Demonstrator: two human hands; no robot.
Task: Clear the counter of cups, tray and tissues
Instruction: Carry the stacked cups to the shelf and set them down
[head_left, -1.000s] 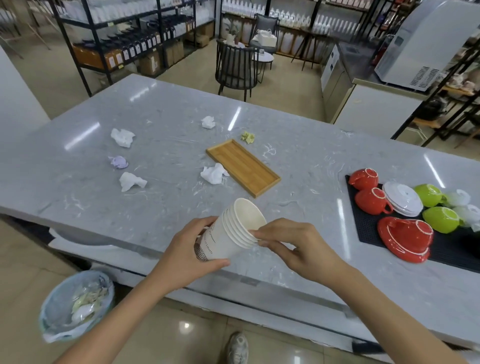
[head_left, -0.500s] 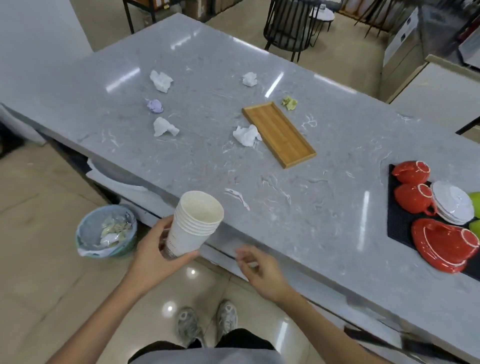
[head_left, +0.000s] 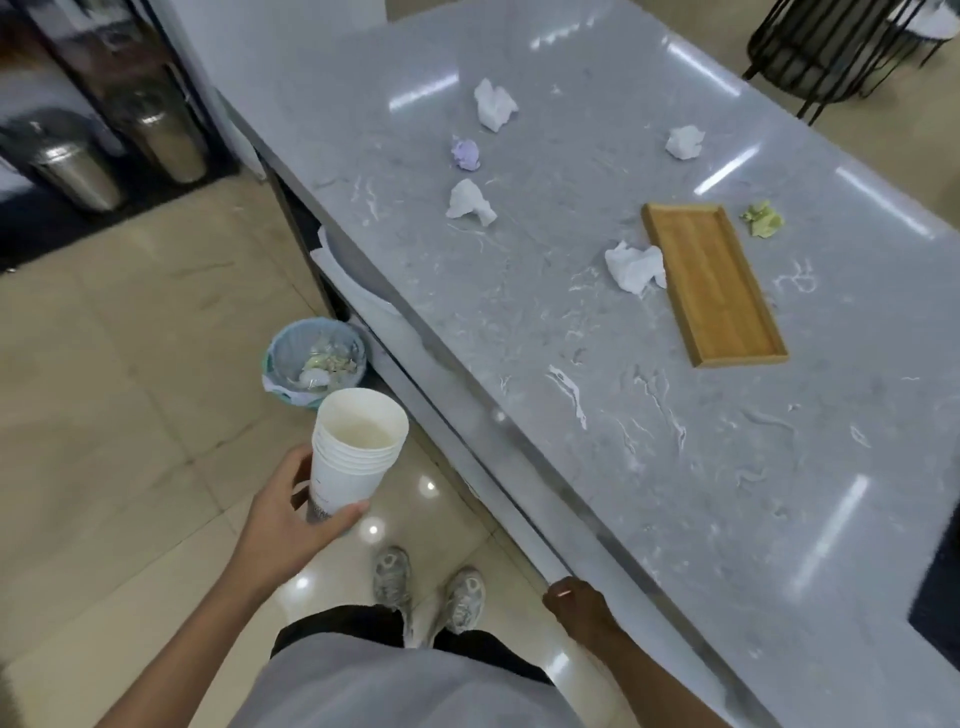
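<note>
My left hand (head_left: 283, 519) grips a stack of white paper cups (head_left: 353, 449) upright over the floor, left of the grey counter (head_left: 701, 467). My right hand (head_left: 579, 605) hangs by the counter's front edge with loosely curled fingers and holds nothing. On the counter lies an empty wooden tray (head_left: 711, 283). A white crumpled tissue (head_left: 636, 267) touches its left side. More white tissues (head_left: 470, 202) (head_left: 494, 104) (head_left: 684, 141), a purple one (head_left: 465, 153) and a green one (head_left: 762, 219) are scattered further back.
A small lined bin (head_left: 314, 358) with rubbish stands on the tiled floor by the counter, just beyond the cups. Two steel bins (head_left: 78, 176) stand at the far left. A black chair (head_left: 831, 47) is behind the counter. A black mat's corner (head_left: 937, 603) shows at right.
My right hand has let go of the cup rim and dropped to the counter's edge. My left hand has carried the cup stack left, off the counter and nearer the floor bin.
</note>
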